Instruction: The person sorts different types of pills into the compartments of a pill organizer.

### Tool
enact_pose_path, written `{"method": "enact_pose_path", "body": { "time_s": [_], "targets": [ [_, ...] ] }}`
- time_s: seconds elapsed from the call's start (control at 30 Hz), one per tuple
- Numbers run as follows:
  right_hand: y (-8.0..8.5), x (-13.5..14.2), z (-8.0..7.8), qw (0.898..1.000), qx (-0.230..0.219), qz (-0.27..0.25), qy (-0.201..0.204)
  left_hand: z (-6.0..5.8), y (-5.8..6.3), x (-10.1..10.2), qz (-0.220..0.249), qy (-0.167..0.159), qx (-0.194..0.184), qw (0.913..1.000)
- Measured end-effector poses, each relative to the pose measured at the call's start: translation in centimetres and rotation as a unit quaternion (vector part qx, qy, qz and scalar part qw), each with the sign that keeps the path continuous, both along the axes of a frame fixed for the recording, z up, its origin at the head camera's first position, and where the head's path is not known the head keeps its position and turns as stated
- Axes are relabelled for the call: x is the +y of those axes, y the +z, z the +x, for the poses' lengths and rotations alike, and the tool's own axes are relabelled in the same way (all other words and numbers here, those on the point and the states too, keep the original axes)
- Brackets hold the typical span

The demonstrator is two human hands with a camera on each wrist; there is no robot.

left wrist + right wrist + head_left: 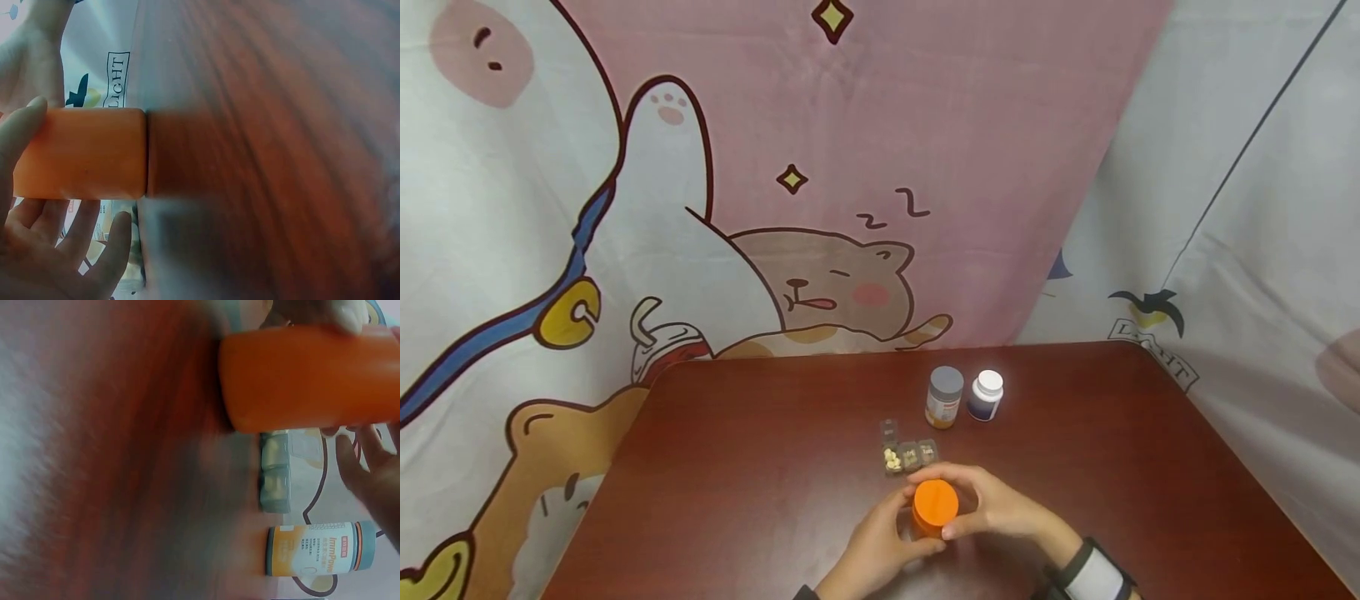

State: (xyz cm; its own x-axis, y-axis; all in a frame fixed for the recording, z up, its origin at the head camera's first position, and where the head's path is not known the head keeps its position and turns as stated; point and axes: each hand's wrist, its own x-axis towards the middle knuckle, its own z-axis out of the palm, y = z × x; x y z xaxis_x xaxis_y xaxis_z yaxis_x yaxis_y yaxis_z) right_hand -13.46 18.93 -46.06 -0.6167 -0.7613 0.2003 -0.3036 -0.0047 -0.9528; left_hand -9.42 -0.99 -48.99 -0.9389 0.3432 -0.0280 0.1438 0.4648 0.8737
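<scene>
An orange pill bottle (936,502) with an orange lid stands upright at the table's near side, its base on the wood in both wrist views. From the left, my left hand (874,546) holds its body between thumb and fingers; the thumb lies along the orange wall (87,153) in the left wrist view. My right hand (1000,504) grips it from the other side near the lid, thumb in front and fingers behind. Just beyond is a small clear pill organizer (912,455), its left compartment lid flipped up and pale tablets (892,460) inside.
Farther back stand a grey-capped supplement bottle (943,402) with a white and orange label and a small white-capped bottle (987,396). A printed cloth (1000,167) hangs behind the dark red-brown table (737,500).
</scene>
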Motion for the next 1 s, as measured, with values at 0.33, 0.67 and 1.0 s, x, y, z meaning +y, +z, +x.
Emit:
{"method": "enact_pose_path", "body": {
  "time_s": [0.33,0.67,1.0],
  "targets": [
    [-0.7,-2.3,4.5,0.943,0.020,0.073,-0.324,-0.1,-0.2,0.1,-0.020,0.019,0.016,0.9995],
    [-1.3,-4.0,5.9,0.909,-0.004,0.051,-0.414,-0.1,-0.3,0.1,-0.018,0.024,0.009,0.9995],
    [-0.7,0.1,1.7,0.996,0.015,-0.007,-0.093,0.0,-0.2,0.3,0.001,0.022,0.002,0.9998]
  ]
}}
